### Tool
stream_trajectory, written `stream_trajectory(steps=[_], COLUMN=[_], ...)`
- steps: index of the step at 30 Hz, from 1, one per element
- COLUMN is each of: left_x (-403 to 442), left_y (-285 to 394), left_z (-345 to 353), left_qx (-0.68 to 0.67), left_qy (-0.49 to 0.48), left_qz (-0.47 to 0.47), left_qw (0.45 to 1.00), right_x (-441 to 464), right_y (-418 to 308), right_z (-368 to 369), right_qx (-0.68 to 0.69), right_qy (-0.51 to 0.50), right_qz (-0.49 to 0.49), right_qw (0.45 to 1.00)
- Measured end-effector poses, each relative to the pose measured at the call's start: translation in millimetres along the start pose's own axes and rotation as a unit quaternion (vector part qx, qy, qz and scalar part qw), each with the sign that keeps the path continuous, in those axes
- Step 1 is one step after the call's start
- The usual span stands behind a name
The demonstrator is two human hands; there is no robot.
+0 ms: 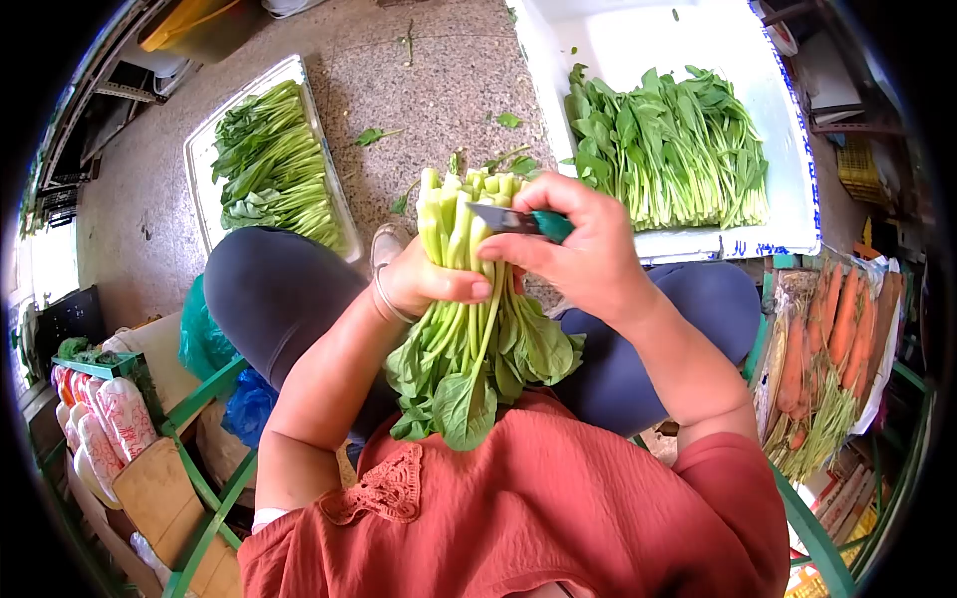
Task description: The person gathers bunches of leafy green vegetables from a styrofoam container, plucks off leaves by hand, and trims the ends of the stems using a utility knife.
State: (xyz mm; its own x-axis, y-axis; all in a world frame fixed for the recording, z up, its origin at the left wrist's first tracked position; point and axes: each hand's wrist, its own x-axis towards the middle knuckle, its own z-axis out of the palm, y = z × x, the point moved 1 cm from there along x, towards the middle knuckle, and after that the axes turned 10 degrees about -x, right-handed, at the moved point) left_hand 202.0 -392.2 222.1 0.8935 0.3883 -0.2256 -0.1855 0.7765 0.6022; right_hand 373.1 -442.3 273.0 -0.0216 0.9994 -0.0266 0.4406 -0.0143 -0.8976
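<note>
A bunch of leafy greens is held over my lap, its pale cut stems pointing away from me and its leaves hanging toward my shirt. My left hand is wrapped round the stems, with the thumb across the front. In my right hand is a small knife with a green and black handle, gripped between thumb and fingers. Its blade points left and lies against the stems near their cut ends. The fingers behind the bunch are partly hidden.
At the left, a white tray holds more greens. A white foam box with a row of greens stands at the right. Loose leaves lie on the speckled floor. Carrots are beside my right knee, and green metal frames flank me.
</note>
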Motion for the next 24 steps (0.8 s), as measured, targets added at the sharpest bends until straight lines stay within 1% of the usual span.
stream_trajectory(steps=[1,3,4,5,6,7,9,10,11,13,14,15,16,17,19,20,22,23,24], left_x=[0.2,-2.9,-1.2,-0.3,-3.2,-4.4,-7.2,-7.2,-6.9,-6.6,-7.3,-8.6,-9.6,-10.2,-11.9,-12.5,-12.1,-12.3,-12.4], left_y=[3.7,9.8,9.9,10.3,13.2,15.0,17.4,16.1,17.2,19.9,19.0,17.8,16.8,16.0,13.9,13.5,12.8,11.9,10.9], left_z=[3.0,2.9,-2.6,-5.3,-1.0,-0.2,-1.0,-0.8,-3.5,-7.6,-6.7,-6.0,-5.5,-5.2,-4.9,-4.2,-2.3,-1.6,-1.1], left_qx=[0.017,0.035,0.111,0.186,0.21,0.21,0.29,0.273,0.311,0.431,0.431,0.391,0.35,0.35,0.331,0.331,0.278,0.279,0.269], left_qy=[-0.004,0.007,-0.007,-0.02,0.027,0.026,0.099,0.121,0.11,0.062,0.062,0.082,0.102,0.102,0.086,0.087,0.051,0.049,0.024], left_qz=[0.011,0.021,0.053,0.084,0.078,0.077,0.109,0.127,0.12,0.126,0.126,0.114,0.102,0.103,0.095,0.094,0.093,0.092,0.083], left_qw=[1.0,0.999,0.992,0.979,0.974,0.974,0.946,0.946,0.936,0.891,0.891,0.91,0.926,0.926,0.935,0.935,0.955,0.955,0.959], right_x=[-0.9,-2.7,-3.8,-4.5,-5.9,-7.8,-11.6,-10.8,-10.7,-12.3,-13.3,-14.2,-14.2,-14.8,-15.9,-14.9,-9.2,-6.1,-2.4], right_y=[-2.7,-5.4,-1.1,-2.6,-5.9,-5.7,-5.2,-3.8,-2.2,0.7,0.5,0.3,0.3,-1.0,-2.6,0.7,9.7,12.9,16.9], right_z=[-3.9,-13.0,-16.9,-19.5,-21.2,-20.4,-18.9,-16.4,-13.7,-12.0,-13.4,-14.4,-15.4,-17.8,-21.1,-17.0,-9.4,-13.8,-21.8], right_qx=[-0.001,0.092,0.075,0.074,0.086,0.088,0.091,0.037,-0.018,-0.033,-0.041,-0.049,-0.051,-0.051,-0.087,-0.086,0.009,0.008,-0.02], right_qy=[0.0,0.058,0.071,0.071,0.031,0.012,-0.025,-0.007,0.01,0.019,-0.013,-0.045,-0.047,-0.047,-0.099,-0.1,0.013,0.015,0.046], right_qz=[-0.001,0.001,-0.046,-0.047,-0.019,-0.009,0.01,-0.072,-0.153,-0.167,-0.146,-0.124,-0.123,-0.124,-0.086,-0.086,-0.18,-0.179,-0.154], right_qw=[1.0,0.994,0.994,0.994,0.996,0.996,0.995,0.997,0.988,0.985,0.988,0.99,0.99,0.99,0.988,0.988,0.984,0.984,0.987])
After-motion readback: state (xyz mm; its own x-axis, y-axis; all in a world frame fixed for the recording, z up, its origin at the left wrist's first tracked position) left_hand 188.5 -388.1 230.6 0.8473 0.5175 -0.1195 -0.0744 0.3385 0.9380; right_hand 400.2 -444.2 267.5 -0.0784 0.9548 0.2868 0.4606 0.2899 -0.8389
